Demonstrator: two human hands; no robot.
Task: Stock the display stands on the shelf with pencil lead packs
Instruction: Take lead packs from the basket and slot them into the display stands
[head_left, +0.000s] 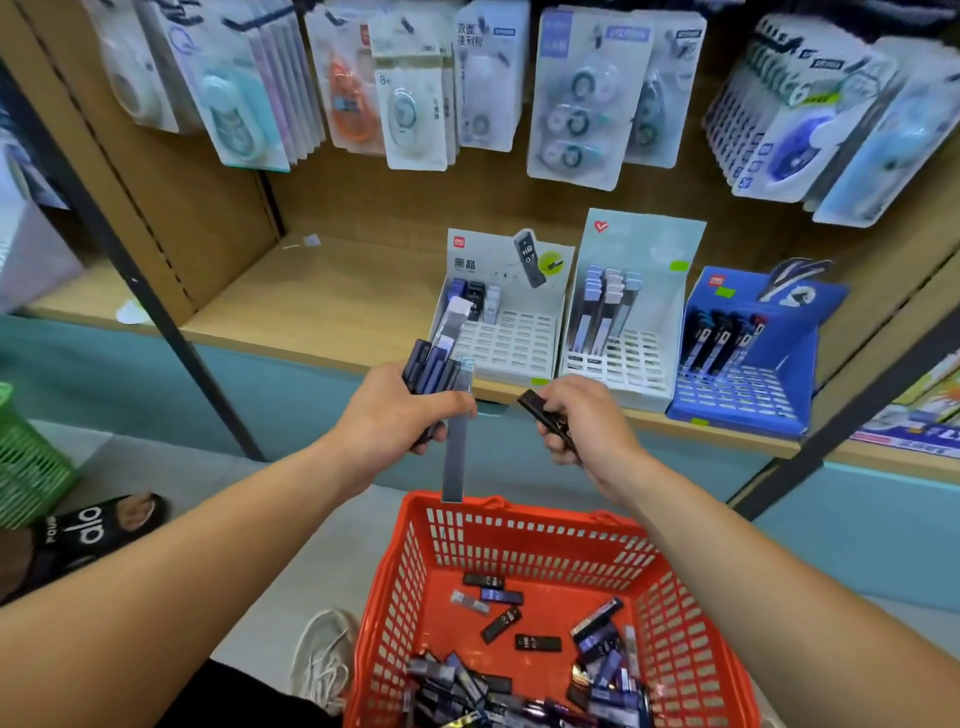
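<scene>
My left hand (395, 415) grips a bundle of pencil lead packs (434, 364), dark blue and grey, with one long grey pack hanging down from it. My right hand (587, 421) holds a single black lead pack (540, 408). Both hands hover in front of the wooden shelf (337, 296). On the shelf stand three display stands: a white one (511, 343) with a few packs at its back left, a pale one (623, 358) with several tall packs, and a blue one (737, 389) with several dark packs. Below my hands, an orange basket (530, 545) holds several loose lead packs (524, 680).
Correction tape blister packs (571, 98) hang on hooks above the shelf. A dark metal upright (156, 306) crosses at the left. A green basket (26, 462) and another person's sandalled foot (98, 525) are at the left on the floor. My white shoe (322, 660) is beside the orange basket.
</scene>
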